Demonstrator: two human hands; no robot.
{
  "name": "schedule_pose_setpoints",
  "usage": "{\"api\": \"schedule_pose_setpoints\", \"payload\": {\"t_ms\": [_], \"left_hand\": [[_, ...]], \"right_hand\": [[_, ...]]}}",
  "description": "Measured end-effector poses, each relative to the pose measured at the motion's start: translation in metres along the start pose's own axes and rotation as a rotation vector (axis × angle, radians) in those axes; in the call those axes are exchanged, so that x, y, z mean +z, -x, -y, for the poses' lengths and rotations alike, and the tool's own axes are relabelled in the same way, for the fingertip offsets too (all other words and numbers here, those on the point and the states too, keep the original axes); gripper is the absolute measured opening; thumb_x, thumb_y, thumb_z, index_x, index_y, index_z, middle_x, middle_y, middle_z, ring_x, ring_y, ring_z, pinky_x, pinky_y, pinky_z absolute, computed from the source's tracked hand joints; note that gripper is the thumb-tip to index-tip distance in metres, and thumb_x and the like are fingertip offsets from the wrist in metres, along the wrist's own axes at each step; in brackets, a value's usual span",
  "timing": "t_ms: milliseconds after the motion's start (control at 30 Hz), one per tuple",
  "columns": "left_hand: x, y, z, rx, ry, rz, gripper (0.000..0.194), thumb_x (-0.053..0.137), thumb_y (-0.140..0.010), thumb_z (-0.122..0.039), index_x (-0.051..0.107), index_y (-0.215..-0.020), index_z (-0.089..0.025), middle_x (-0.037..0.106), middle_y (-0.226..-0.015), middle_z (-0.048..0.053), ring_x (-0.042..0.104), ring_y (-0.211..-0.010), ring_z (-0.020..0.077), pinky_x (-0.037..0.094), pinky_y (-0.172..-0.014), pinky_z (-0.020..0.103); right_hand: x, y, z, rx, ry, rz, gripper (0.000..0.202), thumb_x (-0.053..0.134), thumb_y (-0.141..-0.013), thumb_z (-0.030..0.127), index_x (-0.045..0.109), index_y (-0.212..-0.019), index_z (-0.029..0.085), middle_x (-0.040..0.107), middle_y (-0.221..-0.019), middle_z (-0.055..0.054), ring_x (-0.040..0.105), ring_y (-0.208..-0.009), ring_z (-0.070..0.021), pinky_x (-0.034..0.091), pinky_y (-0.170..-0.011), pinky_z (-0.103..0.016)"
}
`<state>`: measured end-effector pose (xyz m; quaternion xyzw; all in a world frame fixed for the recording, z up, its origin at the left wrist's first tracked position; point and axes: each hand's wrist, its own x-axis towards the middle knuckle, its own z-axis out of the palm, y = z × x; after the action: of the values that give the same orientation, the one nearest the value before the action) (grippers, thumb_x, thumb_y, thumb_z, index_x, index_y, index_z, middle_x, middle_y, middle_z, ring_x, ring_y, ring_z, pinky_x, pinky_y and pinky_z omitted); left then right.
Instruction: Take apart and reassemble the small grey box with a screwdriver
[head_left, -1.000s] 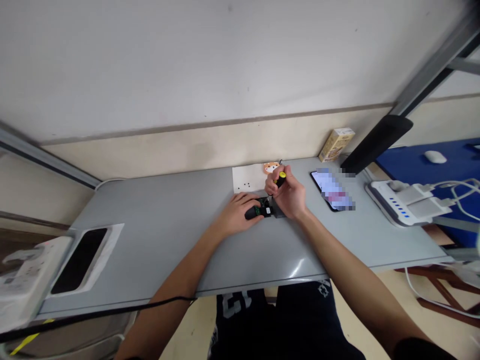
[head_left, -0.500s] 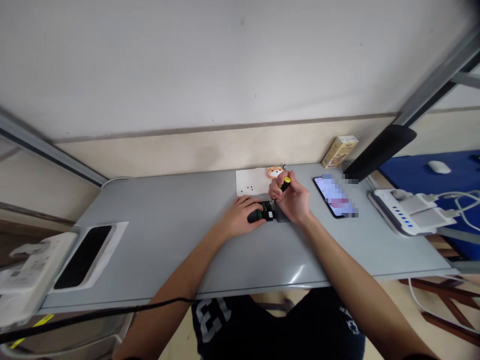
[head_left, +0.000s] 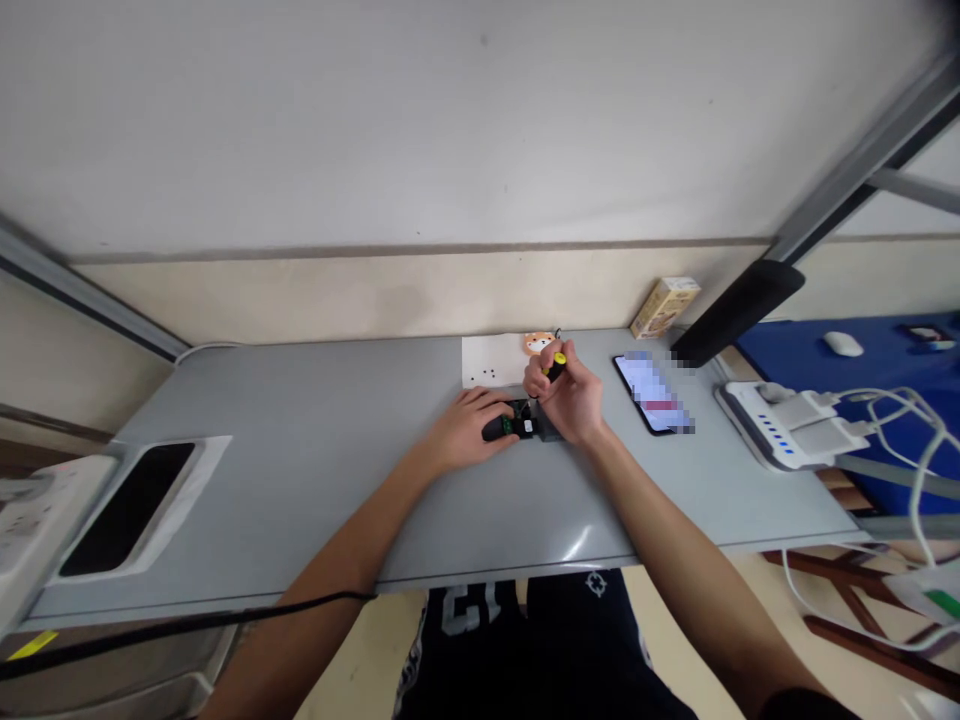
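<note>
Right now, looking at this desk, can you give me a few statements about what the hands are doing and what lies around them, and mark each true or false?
1. The right hand grips a small screwdriver with a yellow-and-black handle. True.
2. The left hand rests on a small black device on the grey desk. True.
3. The phone lies left of both hands. False: it lies to the right of the right hand, screen lit.
4. The left hand holds the small carton. False: the carton stands untouched at the desk's far edge, by the wall.
5. A white sheet of paper lies just beyond the hands. True.
</note>
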<state>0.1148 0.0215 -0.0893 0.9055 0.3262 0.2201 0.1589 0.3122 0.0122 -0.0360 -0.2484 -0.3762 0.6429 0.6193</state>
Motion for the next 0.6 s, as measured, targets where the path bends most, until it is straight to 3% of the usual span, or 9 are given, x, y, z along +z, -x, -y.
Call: {"api": "schedule_pose_setpoints", "payload": {"t_ms": [400, 533, 600], "left_hand": [[0.001, -0.001, 0.001, 0.004, 0.052, -0.013, 0.021, 0.071, -0.090, -0.038, 0.069, -0.107, -0.026, 0.067, -0.132, 0.004, 0.059, -0.121, 0.0258, 0.045, -0.109, 0.049], [-0.021, 0.002, 0.008, -0.031, 0.191, 0.000, 0.023, 0.067, -0.094, -0.038, 0.068, -0.113, -0.025, 0.062, -0.140, 0.007, 0.057, -0.131, 0.0251, 0.045, -0.114, 0.047], [-0.039, 0.006, 0.008, -0.077, 0.227, -0.051, 0.023, 0.060, -0.098, -0.041, 0.069, -0.114, -0.026, 0.062, -0.140, 0.007, 0.058, -0.131, 0.0248, 0.046, -0.113, 0.046]], "right_hand": [[-0.003, -0.001, 0.000, -0.011, -0.015, 0.017, 0.043, 0.045, -0.100, 0.059, 0.049, -0.075, 0.024, 0.035, -0.065, 0.002, 0.035, -0.055, -0.0134, 0.040, -0.056, -0.029], [-0.004, -0.002, 0.000, -0.002, -0.025, 0.007, 0.043, 0.044, -0.101, 0.058, 0.048, -0.076, 0.024, 0.034, -0.065, 0.002, 0.034, -0.055, -0.0135, 0.040, -0.057, -0.028], [-0.006, -0.003, 0.000, -0.010, -0.057, 0.021, 0.041, 0.044, -0.102, 0.055, 0.049, -0.076, 0.023, 0.034, -0.065, 0.002, 0.035, -0.056, -0.0130, 0.040, -0.058, -0.027]]}}
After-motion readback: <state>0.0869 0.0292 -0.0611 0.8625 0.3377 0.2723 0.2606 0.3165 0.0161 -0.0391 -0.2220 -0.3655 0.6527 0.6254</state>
